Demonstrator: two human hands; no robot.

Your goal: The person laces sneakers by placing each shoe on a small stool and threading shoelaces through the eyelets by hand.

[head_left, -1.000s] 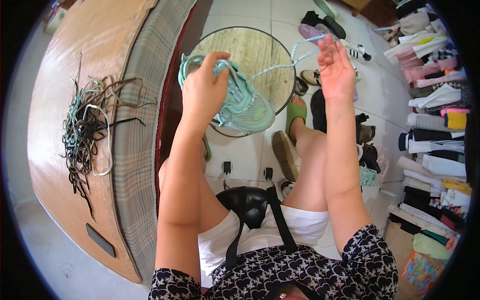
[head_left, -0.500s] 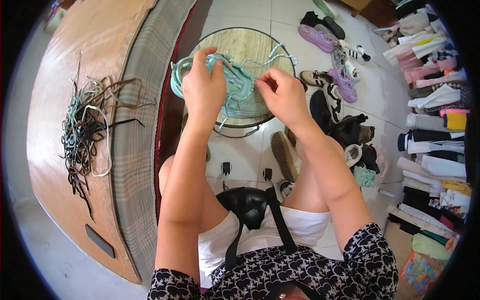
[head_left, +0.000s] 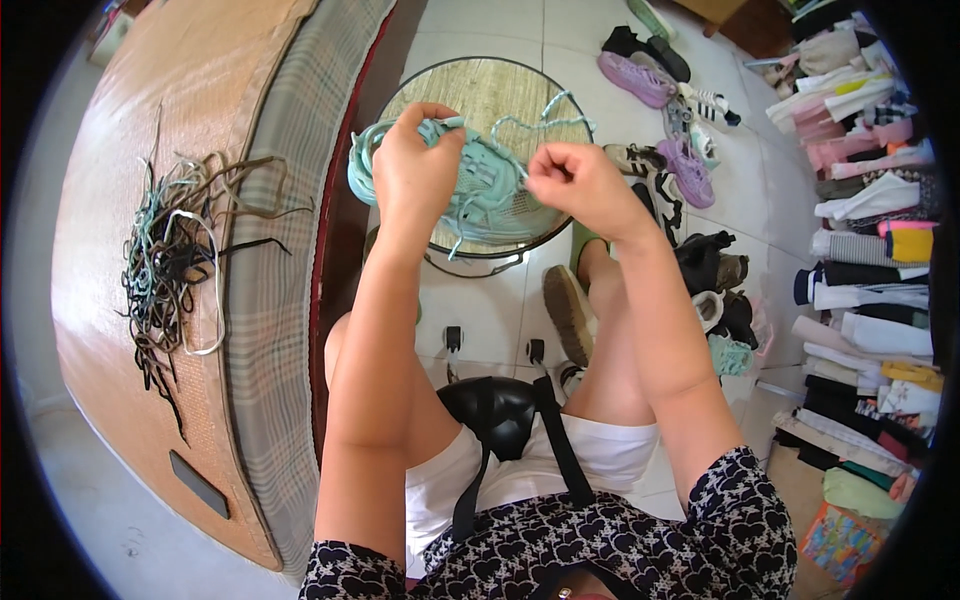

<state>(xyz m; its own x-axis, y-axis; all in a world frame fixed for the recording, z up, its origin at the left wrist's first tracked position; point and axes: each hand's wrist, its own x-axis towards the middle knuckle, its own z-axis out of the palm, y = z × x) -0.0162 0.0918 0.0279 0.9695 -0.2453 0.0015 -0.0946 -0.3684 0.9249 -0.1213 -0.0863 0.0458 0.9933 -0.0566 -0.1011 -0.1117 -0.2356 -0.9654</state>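
A mint-green sneaker point(head_left: 500, 212) lies on a round wood-topped stool or small table point(head_left: 455, 85) in front of me. My left hand point(head_left: 415, 165) grips the sneaker at its upper opening, thumb and fingers closed around the tongue area. At the shoe's right side, my right hand point(head_left: 578, 185) pinches a light blue-and-white shoelace close to the eyelets. The lace's loose length point(head_left: 545, 124) curls across the tabletop beyond that hand. Another lace end hangs down the near side of the shoe.
To the left, a bed edge with a tan mat point(head_left: 120, 80) carries a tangle of shoelaces point(head_left: 170, 260) and a dark phone-like slab point(head_left: 200, 484). Several shoes, including a lilac sneaker point(head_left: 686, 172), litter the right floor. Folded clothes point(head_left: 870, 245) line the far right.
My right hand has moved slightly right, drawing the lace outward from the shoe. My left hand and the sneaker have shifted a little to the right.
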